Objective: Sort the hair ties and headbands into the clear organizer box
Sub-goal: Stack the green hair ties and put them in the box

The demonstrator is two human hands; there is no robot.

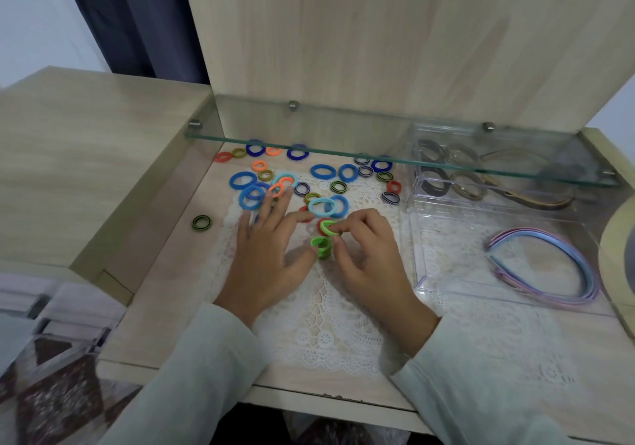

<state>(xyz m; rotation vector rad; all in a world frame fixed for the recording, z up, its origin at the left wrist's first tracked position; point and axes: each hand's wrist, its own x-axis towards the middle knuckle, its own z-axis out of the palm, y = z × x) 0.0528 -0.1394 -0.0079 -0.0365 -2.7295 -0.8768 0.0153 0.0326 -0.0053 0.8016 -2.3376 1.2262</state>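
Several hair ties (323, 171) in blue, orange, red, olive and striped colours lie scattered on a lace mat (330, 321). My right hand (371, 255) pinches green hair ties (323, 247) between thumb and fingertips. My left hand (268, 252) lies spread beside them, its thumb touching the green ties and its fingers reaching over an orange tie (276, 189). The clear organizer box (422, 273) stands to the right. Dark and tan ties fill its far compartments, and pastel headbands (556, 266) lie in the near one.
A glass shelf (378, 156) spans the back of the wooden desk recess, over the far ties and the box's rear. One green-striped tie (201, 222) lies alone at the left, off the mat. A rounded object (618, 255) sits at the right edge.
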